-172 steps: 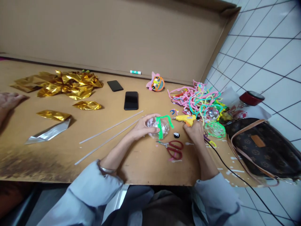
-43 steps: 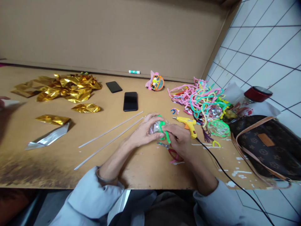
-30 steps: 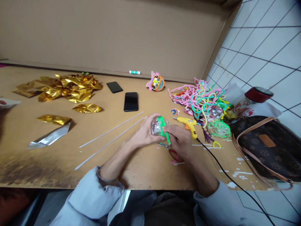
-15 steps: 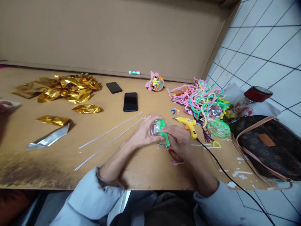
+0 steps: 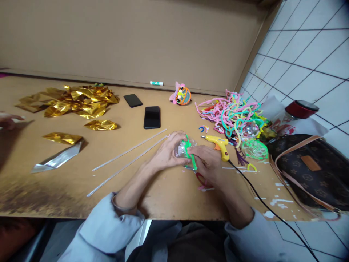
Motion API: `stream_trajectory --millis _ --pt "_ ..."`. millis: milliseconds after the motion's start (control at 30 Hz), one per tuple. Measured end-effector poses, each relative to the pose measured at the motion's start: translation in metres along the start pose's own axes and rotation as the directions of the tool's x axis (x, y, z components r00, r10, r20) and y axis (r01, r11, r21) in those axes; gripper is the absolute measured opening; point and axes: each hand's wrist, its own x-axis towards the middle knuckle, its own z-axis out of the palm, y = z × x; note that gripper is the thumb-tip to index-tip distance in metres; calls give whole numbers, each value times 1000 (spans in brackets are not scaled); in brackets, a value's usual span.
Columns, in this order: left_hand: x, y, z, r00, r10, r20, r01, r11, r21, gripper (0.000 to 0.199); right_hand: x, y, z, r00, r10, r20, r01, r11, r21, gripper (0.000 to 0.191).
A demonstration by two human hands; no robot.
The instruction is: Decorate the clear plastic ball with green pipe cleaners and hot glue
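A clear plastic ball (image 5: 180,149) is held between the thumb and fingers of my left hand (image 5: 167,151). Across the ball runs a bright green pipe cleaner (image 5: 187,144), its loose end pointing down toward me. My right hand (image 5: 208,162) pinches this green strip against the ball's right side. Below the hands lie scissors with a red handle (image 5: 200,178), partly hidden by my right hand. Just right of the hands rests a yellow glue gun (image 5: 219,145), its nozzle facing left.
Two clear sticks (image 5: 128,164), two phones (image 5: 152,117) and gold foil (image 5: 81,100) lie to the left. A heap of colourful pipe cleaners (image 5: 231,112), a brown handbag (image 5: 313,171) and the glue gun's black cord (image 5: 253,191) occupy the right. Another person's hand (image 5: 9,120) is at the far left.
My hands stay nearly in place on the ball and green strip. At the far left, the other person's hand has moved further in, and the white item near it no longer shows.
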Motion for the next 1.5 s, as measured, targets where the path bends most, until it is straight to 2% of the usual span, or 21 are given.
stream_trajectory --millis 433,833,1067,1367,1500 --pt "-1 -2 0 1000 25 5 -25 999 41 53 1 -1 -1 1000 -19 8 19 1000 20 22" --pt "0 -1 -1 1000 -5 9 4 999 49 52 1 -3 0 1000 -20 18 20 999 29 23" --pt "-1 -4 4 1000 7 -7 -7 999 35 61 1 -1 -2 1000 -2 21 1 1000 8 24" --pt "0 5 -1 999 -41 1 41 999 -6 57 1 -1 -1 1000 26 5 -26 999 33 21" --pt "1 5 0 996 -80 -35 79 997 -26 60 2 2 -1 998 60 -9 -59 996 71 21"
